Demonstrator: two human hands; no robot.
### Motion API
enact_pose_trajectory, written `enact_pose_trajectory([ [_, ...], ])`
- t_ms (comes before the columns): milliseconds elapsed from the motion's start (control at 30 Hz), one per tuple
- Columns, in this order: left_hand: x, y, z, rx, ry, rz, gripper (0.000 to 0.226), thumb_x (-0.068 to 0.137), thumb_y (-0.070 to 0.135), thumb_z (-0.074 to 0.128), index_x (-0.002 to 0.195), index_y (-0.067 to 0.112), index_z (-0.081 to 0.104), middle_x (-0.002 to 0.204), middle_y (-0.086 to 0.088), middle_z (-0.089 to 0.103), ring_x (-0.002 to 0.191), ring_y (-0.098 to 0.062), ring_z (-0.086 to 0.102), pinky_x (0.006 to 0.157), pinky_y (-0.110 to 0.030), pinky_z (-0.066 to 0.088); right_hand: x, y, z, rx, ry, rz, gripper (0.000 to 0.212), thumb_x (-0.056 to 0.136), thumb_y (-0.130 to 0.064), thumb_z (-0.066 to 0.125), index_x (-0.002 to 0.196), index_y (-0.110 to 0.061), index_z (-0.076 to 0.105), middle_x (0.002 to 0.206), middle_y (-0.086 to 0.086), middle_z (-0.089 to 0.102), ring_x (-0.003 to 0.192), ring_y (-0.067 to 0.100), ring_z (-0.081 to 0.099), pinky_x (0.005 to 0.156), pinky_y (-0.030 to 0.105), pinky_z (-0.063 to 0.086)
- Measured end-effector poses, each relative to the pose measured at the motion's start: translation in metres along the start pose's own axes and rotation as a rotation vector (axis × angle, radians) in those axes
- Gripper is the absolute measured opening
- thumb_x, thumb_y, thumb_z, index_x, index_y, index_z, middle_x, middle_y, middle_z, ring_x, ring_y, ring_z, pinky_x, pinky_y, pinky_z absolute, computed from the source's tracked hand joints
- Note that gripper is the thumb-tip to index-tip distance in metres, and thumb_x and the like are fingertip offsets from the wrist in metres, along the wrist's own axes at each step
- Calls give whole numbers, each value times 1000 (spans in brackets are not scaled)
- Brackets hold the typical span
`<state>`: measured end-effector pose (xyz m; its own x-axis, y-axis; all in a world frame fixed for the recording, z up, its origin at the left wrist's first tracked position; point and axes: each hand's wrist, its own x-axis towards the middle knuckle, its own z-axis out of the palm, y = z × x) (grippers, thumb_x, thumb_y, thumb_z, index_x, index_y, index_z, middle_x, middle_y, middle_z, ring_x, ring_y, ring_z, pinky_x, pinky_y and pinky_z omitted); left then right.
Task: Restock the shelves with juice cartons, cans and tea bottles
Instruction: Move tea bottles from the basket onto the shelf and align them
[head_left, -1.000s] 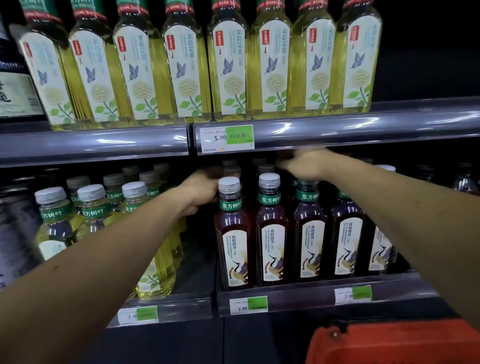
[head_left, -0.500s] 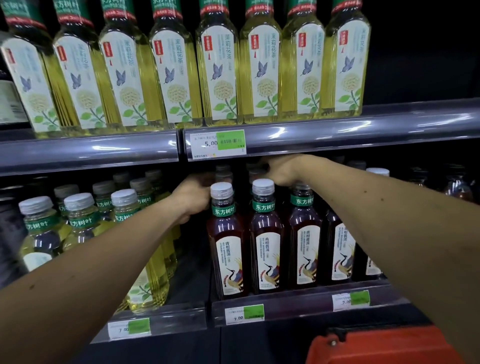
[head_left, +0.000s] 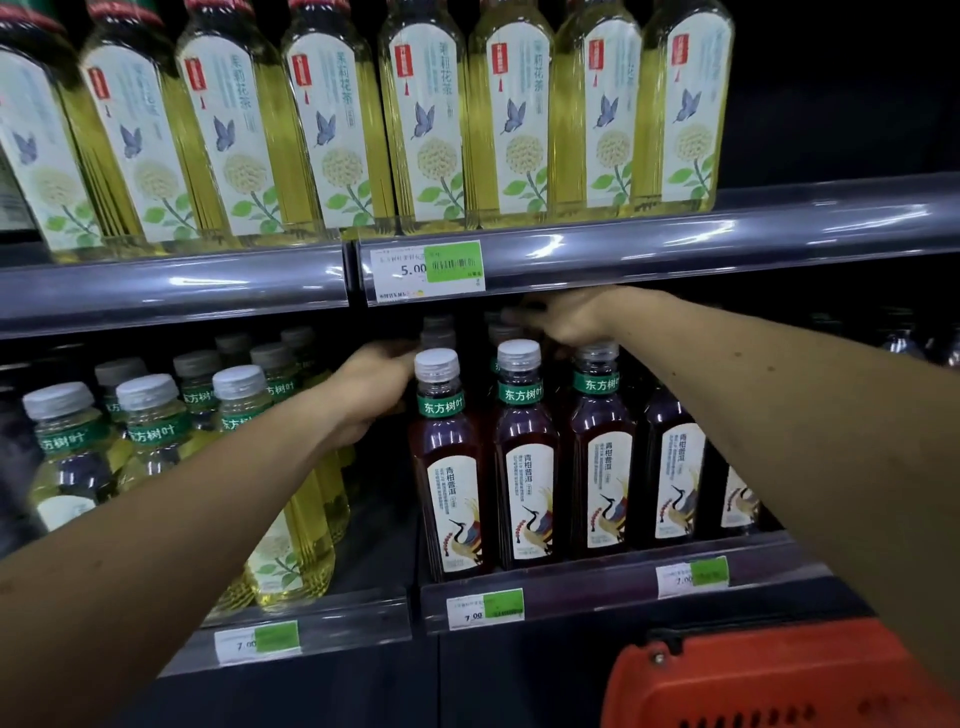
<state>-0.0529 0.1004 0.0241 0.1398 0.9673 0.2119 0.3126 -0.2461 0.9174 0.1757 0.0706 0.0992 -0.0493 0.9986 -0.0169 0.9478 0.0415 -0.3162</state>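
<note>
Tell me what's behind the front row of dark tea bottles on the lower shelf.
Behind the front row of dark tea bottles, more grey caps show. Their bodies and the shelf's back are hidden by darkness.

Two bare forearms show, with no sleeve, watch or glove on either — the left hand (head_left: 371, 387) and right hand (head_left: 566, 314) carry no rings that can be made out.

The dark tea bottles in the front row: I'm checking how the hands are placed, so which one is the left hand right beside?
The leftmost dark tea bottle in the front row; the left hand sits by its neck, the row's only bottle on that side.
</note>
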Motion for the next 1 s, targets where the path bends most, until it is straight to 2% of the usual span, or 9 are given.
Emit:
enact_pose_trajectory([
  [100,-4,20,-9,-58,189,100,19,101,35,61,111,23,72,130,-5,70,122,-28,63,111,-43,47,-5,17,-4,21,174,-5,42,109,-45,32,101,-15,61,106,10,62,83,21,52,78,30,34],
  [167,-10,33,-14,200,250,225,31,97,45,53,118,31,71,140,-2,65,128,-26,57,103,-33,43,-10,33,-7,-72,284,6,33,109,-34,36,99,-12,59,85,5,55,68,16,46,59,31,32],
  [333,-6,54,8,812,-85,204,48,109,44,40,156,38,38,163,-2,39,141,-27,45,105,-27,36,-20,69,-16,-122,290,176,39,105,-52,39,102,-18,58,62,0,44,54,13,42,47,26,29],
  [367,-3,60,13,912,-135,136,49,110,37,38,159,38,33,161,-6,41,136,-29,49,98,-26,38,-21,72,-18,-85,238,187,45,100,-62,41,110,-23,59,67,2,53,60,16,50,52,26,35],
  [433,-1,75,22,1031,-176,95,47,110,40,37,156,32,40,131,-10,61,111,-26,59,78,-26,39,-19,74,-24,-27,86,149,69,93,-72,44,140,-24,53,121,12,66,108,28,62,84,33,46],
  [500,2,82,32,1040,-164,189,45,110,37,37,153,27,45,134,-12,64,113,-27,62,76,-27,45,-12,73,-26,-29,-13,112,77,95,-69,43,154,-20,37,159,8,38,145,31,36,113,45,31],
  [567,6,82,43,1048,-173,292,45,112,34,34,156,30,40,156,-7,49,131,-28,54,93,-26,43,-7,69,-22,-77,-17,65,71,101,-60,42,155,-15,36,160,9,37,144,32,37,109,41,33],
  [700,10,80,55,1092,-223,248,46,111,43,34,156,34,40,162,1,41,141,-23,46,97,-21,32,5,69,-15,-139,25,-23,55,104,-44,49,151,-15,43,147,11,51,127,30,52,95,34,41],
  [1000,13,79,56,1070,-172,218,46,109,49,37,153,37,45,153,1,52,115,-24,58,72,-25,37,19,73,-15,-123,20,-89,67,100,-51,55,155,-19,35,155,8,44,137,30,46,111,41,40],
])
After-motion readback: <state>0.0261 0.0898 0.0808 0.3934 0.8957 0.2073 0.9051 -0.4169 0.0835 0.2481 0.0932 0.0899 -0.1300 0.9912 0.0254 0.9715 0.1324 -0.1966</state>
